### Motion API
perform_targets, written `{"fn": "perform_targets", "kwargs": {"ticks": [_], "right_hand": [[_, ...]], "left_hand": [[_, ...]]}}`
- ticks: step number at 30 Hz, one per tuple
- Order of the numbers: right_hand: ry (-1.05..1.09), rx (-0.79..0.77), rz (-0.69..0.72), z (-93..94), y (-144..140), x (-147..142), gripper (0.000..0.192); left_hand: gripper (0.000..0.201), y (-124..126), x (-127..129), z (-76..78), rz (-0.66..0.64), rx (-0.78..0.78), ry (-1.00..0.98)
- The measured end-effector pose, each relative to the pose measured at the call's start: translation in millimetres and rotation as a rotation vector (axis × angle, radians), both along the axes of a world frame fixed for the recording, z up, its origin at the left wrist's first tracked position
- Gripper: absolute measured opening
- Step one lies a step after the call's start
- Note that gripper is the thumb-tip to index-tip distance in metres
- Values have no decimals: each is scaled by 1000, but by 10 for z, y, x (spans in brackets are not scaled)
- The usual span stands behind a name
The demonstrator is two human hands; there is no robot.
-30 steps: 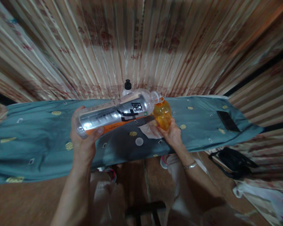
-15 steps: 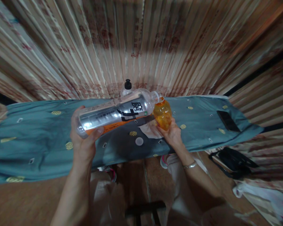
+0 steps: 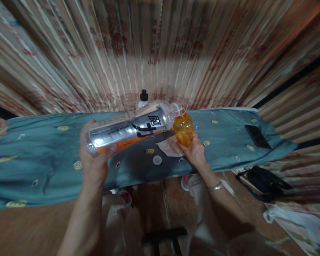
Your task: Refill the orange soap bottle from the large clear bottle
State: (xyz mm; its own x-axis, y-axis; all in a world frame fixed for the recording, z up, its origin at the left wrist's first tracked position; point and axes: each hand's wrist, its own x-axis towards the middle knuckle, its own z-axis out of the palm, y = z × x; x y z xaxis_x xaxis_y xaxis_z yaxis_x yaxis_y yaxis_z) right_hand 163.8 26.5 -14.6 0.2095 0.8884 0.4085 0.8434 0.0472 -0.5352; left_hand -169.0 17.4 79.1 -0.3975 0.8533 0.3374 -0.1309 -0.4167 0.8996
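My left hand (image 3: 96, 160) is wrapped round the base of a large clear plastic bottle (image 3: 128, 129) with a silver and orange label. The bottle lies nearly level, its neck pointing right and slightly up. Its uncapped mouth meets the opening of a small orange translucent bottle (image 3: 183, 128). Fingers of my right hand (image 3: 195, 151) grip that orange bottle low down and hold it tilted. Below them on the cloth lie a white tissue (image 3: 170, 147) and a round whitish cap (image 3: 157, 160). Any liquid between the two mouths cannot be made out.
A teal patterned cloth (image 3: 50, 149) covers the long table. Behind the large bottle stands a clear bottle with a black pump top (image 3: 144, 95). A dark phone (image 3: 257, 137) lies at the right. On the floor sits a black bag (image 3: 264, 183); pleated curtains (image 3: 160, 46) hang behind.
Almost nothing differs. Both hands keep the two bottles mouth to mouth in the same pose, and the view has shifted very slightly.
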Motion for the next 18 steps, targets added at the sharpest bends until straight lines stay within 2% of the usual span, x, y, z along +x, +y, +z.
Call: {"fn": "perform_targets", "kwargs": {"ticks": [18], "right_hand": [[1, 12, 10, -5, -7, 4, 81]], "left_hand": [[81, -14, -5, 2, 21, -3, 51]]}}
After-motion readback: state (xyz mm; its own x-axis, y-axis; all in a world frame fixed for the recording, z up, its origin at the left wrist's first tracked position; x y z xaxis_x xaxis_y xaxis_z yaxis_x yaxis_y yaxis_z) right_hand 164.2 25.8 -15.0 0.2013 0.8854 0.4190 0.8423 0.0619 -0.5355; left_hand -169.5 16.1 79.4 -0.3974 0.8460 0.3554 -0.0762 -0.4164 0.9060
